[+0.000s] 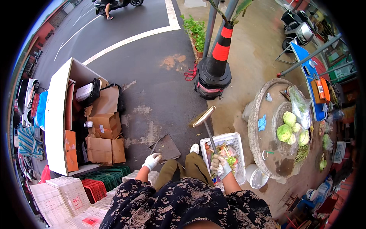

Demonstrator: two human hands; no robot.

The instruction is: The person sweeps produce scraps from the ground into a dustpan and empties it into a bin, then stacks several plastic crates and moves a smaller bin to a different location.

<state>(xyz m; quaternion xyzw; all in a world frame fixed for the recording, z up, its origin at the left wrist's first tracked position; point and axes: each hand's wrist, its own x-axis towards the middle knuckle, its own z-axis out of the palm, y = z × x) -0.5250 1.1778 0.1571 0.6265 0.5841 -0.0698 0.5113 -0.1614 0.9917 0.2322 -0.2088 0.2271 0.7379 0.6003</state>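
Observation:
My left hand (152,161), in a white work glove, is closed around the handle of a dustpan (166,147). The pan hangs or rests low ahead of me, with a few small specks in it. A broom (204,116) is held in my gloved right hand (220,167), its head raised toward the front and its bristles pointing left. Beneath the broom handle stands a white plastic crate (241,160) with vegetable scraps (228,154) and plastic bags inside. My right hand is above this crate and hides part of it.
A round stone table (256,128) with cabbages (284,133) stands to the right, beside a white bucket (253,176). Ahead is a black-and-red traffic cone (218,57). Leftward are a white cabinet (55,114), cardboard boxes (100,148) and stacked plastic crates (60,194). Someone sits on a scooter (117,5) beyond.

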